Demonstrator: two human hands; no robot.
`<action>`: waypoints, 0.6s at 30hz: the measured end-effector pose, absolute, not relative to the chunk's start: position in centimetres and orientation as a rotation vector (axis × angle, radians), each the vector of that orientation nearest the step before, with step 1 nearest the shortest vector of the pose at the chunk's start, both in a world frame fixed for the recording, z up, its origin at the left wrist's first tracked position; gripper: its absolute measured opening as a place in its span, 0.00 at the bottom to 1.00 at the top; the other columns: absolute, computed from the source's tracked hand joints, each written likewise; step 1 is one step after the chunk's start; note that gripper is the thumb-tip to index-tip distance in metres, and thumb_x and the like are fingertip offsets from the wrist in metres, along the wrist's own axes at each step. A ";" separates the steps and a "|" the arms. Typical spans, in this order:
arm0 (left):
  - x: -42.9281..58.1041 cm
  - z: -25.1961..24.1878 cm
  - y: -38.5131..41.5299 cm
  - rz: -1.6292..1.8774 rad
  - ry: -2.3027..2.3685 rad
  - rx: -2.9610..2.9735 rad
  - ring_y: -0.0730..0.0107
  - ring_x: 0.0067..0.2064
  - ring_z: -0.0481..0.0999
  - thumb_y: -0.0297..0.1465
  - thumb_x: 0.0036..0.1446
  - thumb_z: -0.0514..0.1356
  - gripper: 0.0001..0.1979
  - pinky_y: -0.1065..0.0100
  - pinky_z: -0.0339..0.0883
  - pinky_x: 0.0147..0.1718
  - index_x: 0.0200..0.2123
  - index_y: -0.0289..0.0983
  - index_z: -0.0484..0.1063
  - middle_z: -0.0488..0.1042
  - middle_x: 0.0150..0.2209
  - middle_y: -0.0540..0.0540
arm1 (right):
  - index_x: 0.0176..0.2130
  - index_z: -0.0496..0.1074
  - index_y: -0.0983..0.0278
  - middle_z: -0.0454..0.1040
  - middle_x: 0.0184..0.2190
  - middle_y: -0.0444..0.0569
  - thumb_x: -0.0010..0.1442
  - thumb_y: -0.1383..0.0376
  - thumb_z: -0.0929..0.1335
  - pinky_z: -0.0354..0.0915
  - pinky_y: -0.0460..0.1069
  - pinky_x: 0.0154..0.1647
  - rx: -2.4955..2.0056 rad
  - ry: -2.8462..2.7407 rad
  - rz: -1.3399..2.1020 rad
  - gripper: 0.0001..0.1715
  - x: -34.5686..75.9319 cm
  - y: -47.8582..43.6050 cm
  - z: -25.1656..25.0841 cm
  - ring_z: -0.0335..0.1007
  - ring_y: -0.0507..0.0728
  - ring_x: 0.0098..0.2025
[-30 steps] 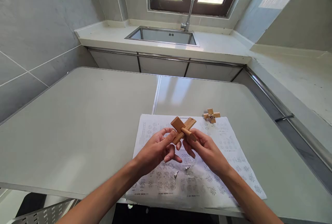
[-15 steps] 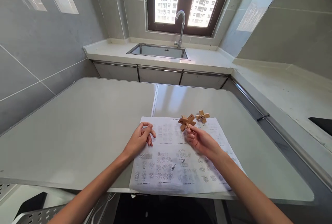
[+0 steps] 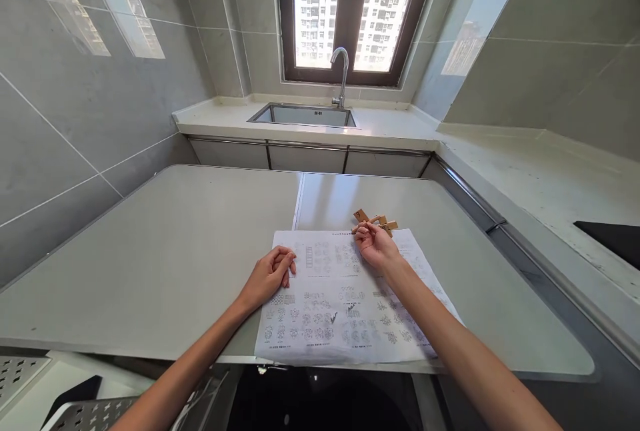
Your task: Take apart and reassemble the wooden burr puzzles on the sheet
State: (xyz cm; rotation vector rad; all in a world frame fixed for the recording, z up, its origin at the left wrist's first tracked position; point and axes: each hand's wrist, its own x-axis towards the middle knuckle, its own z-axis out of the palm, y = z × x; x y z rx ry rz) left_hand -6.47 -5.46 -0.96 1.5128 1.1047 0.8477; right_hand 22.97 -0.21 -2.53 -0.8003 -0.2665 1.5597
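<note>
Pinched between the fingertips of the right hand (image 3: pixel 375 246) is a wooden puzzle (image 3: pixel 361 216) of crossed pieces, located at the top edge of a printed paper sheet (image 3: pixel 320 288). One flat piece angles upward and bears a dark mark; the lower part is covered by the fingers. Just beside it, to the right, sits a second wooden puzzle (image 3: pixel 393 224), partly hidden behind the hand; whether the two touch cannot be determined from this view. The left hand (image 3: pixel 270 272) lies slack at the left edge of the sheet, fingers loosely bent rather than clenched, well apart from both puzzles. The sheet is covered with rows of small line drawings and carries two small ragged spots near its middle, either tears or scraps; cannot tell which. It lies at the near edge of a pale table (image 3: pixel 200 251). Beyond the table, a counter (image 3: pixel 395 123) holds a sink (image 3: pixel 295 113) and a curved tap (image 3: pixel 345 71), below a dark-framed window (image 3: pixel 345 18).
</note>
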 end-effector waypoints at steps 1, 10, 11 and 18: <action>-6.5 -1.0 -5.4 0.843 1.106 1.519 0.75 0.23 0.66 0.51 0.66 0.59 0.21 0.69 0.69 0.28 0.41 0.38 0.69 0.75 0.32 0.50 | 0.33 0.58 0.59 0.61 0.25 0.38 0.67 0.73 0.67 0.64 0.41 0.19 -0.802 -0.269 1.534 0.15 23.1 -0.1 -2.6 0.57 0.47 0.21; -6.9 -1.2 -5.5 0.838 1.106 1.576 0.75 0.24 0.67 0.51 0.68 0.57 0.21 0.68 0.67 0.30 0.41 0.38 0.70 0.74 0.32 0.51 | 0.34 0.61 0.59 0.65 0.26 0.38 0.69 0.64 0.68 0.61 0.41 0.18 -0.859 -0.267 1.336 0.12 23.2 -1.2 -2.7 0.56 0.46 0.20; -6.9 -1.1 -5.6 0.844 1.110 1.582 0.74 0.24 0.67 0.51 0.68 0.56 0.21 0.68 0.66 0.30 0.41 0.38 0.70 0.74 0.31 0.50 | 0.35 0.62 0.59 0.66 0.26 0.38 0.68 0.62 0.69 0.61 0.41 0.18 -0.874 -0.283 1.327 0.12 22.9 -1.8 -2.6 0.56 0.47 0.20; -8.8 0.5 -6.2 0.818 1.322 1.776 0.65 0.32 0.71 0.51 0.67 0.57 0.21 0.67 0.64 0.33 0.38 0.39 0.75 0.77 0.31 0.48 | 0.36 0.72 0.63 0.75 0.29 0.43 0.56 0.56 0.80 0.64 0.45 0.24 -1.034 -0.571 1.372 0.19 21.8 -9.1 -1.5 0.64 0.49 0.23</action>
